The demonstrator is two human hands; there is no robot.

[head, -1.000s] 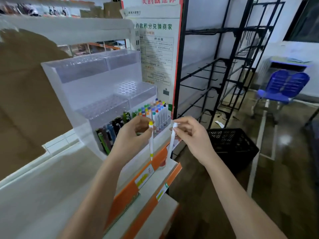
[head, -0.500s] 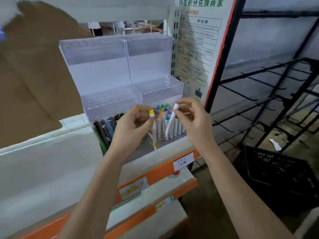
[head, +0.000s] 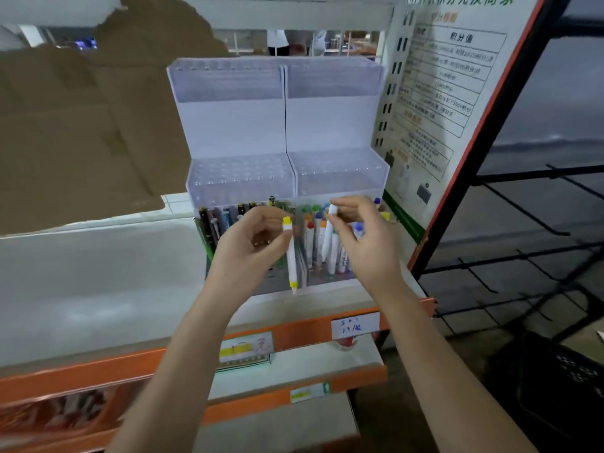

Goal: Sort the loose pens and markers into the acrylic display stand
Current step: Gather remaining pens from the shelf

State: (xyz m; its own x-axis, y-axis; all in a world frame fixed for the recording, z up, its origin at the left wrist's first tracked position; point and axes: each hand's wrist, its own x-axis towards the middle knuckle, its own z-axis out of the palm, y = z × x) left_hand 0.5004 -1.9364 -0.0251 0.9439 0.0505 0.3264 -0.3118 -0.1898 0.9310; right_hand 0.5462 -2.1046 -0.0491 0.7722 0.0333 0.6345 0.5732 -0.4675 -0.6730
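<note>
Your left hand [head: 248,246] pinching a yellow-capped white marker [head: 291,256] upright at centre frame, your right hand [head: 362,240] pinching a white marker [head: 327,233], acrylic display stand [head: 284,125] behind, bottom tier holding dark pens [head: 215,220] and coloured markers [head: 313,237], upper tiers bare.

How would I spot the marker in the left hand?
Find the clear acrylic display stand on the shelf. Before its bottom row, the left hand pinches a white marker with yellow ends, hanging upright. Unlike its neighbours, it sits in no slot.

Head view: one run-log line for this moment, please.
left hand holds yellow-capped marker upright | right hand holds white marker | both before acrylic stand | lowest tier stocked
</note>
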